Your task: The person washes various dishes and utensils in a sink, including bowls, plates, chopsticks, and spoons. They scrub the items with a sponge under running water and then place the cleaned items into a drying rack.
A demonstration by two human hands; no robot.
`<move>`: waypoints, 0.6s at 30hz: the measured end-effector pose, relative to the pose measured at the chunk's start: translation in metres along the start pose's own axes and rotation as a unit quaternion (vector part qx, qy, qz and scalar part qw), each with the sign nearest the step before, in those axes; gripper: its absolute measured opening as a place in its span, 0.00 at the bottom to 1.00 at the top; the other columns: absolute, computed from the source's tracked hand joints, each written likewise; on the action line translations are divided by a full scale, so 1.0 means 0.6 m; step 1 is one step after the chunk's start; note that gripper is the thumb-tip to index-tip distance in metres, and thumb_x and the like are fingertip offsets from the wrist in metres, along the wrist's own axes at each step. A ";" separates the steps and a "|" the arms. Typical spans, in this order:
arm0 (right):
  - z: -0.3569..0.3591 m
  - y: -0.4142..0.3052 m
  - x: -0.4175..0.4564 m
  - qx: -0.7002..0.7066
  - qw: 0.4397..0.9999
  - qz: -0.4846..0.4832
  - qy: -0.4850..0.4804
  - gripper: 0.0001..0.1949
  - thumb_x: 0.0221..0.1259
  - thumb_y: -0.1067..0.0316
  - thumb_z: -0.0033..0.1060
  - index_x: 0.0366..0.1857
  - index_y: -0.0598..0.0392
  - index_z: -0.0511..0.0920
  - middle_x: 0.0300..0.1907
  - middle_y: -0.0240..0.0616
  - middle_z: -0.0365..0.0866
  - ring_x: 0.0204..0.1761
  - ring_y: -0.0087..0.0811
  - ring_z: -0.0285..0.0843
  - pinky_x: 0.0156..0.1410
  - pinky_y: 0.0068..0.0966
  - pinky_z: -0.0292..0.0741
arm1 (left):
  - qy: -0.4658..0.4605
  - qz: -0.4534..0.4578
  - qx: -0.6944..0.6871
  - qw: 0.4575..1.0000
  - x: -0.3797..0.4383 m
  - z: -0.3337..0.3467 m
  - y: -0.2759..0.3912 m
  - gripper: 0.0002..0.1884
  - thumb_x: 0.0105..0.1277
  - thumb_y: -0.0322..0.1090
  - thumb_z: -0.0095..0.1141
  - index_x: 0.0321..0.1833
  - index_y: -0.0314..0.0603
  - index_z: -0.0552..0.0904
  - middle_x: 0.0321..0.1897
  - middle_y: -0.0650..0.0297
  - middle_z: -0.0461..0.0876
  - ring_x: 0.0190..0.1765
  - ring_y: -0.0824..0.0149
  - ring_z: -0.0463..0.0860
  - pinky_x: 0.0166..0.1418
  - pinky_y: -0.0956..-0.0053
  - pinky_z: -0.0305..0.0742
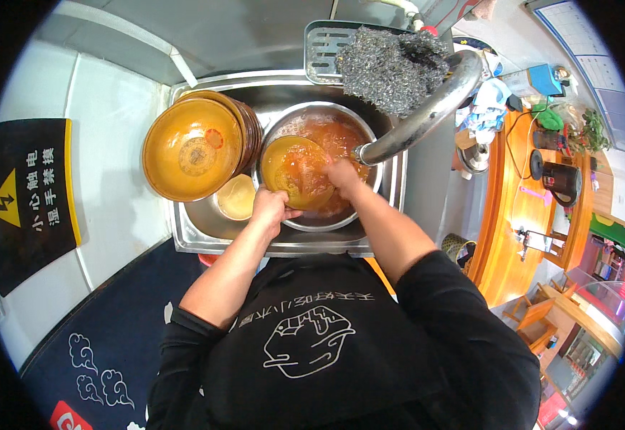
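Observation:
My left hand (pixel 272 208) grips the near left rim of a yellow-brown bowl (pixel 285 180), which is tilted in a round steel basin (pixel 369 207) of reddish water. At the bowl's right side is my right hand (pixel 343 176), its fingers blurred and partly hidden; what it holds cannot be told. The basin stands in a steel sink (pixel 210 244). To the left, a stack of brown-glazed bowls (pixel 191 150) leans in the sink, with a pale yellow bowl (pixel 237 199) below it.
A curved metal faucet (pixel 425 123) reaches over the basin's right side. Behind it, steel wool (pixel 390 67) lies on a slotted rack (pixel 323 51). A tiled wall with a black warning sign (pixel 35 199) borders the left. A wooden counter (pixel 511 215) holding a dark kettle (pixel 560 180) stands far right.

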State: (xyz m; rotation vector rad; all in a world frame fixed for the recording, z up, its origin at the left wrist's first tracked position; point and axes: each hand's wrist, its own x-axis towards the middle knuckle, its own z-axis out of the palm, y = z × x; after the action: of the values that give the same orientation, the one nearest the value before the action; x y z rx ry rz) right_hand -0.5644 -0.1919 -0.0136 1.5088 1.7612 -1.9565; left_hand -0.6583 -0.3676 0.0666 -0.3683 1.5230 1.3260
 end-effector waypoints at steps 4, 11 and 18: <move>0.085 0.078 -0.047 0.377 0.913 0.129 0.081 0.18 0.73 0.67 0.52 0.63 0.59 0.71 0.55 0.48 0.78 0.51 0.49 0.83 0.39 0.51 0.84 | 0.079 0.056 -0.064 0.993 0.004 0.058 -0.036 0.24 0.64 0.18 0.46 0.65 0.33 0.69 0.48 0.46 0.83 0.37 0.55 0.88 0.31 0.66 0.87; -0.038 0.086 0.073 -0.126 0.989 -0.057 0.046 0.12 0.68 0.65 0.54 0.46 0.62 0.82 0.39 0.49 0.86 0.40 0.47 0.86 0.41 0.42 0.80 | -0.046 -0.097 0.076 0.991 0.084 -0.025 -0.010 0.22 0.69 0.31 0.49 0.62 0.23 0.70 0.46 0.41 0.83 0.35 0.50 0.88 0.31 0.65 0.87; 0.075 0.145 -0.016 0.163 0.958 0.006 0.236 0.18 0.71 0.67 0.52 0.57 0.68 0.77 0.54 0.54 0.84 0.55 0.48 0.83 0.58 0.39 0.77 | 0.052 0.033 -0.066 0.996 0.000 0.064 -0.061 0.20 0.67 0.24 0.49 0.62 0.28 0.70 0.56 0.41 0.79 0.46 0.47 0.87 0.38 0.56 0.88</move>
State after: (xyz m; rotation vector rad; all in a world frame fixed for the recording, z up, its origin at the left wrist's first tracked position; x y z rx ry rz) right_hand -0.5293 -0.2609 -0.0746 2.2497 1.6174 -2.0868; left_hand -0.6112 -0.3470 0.0522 -0.4805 1.5501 1.4835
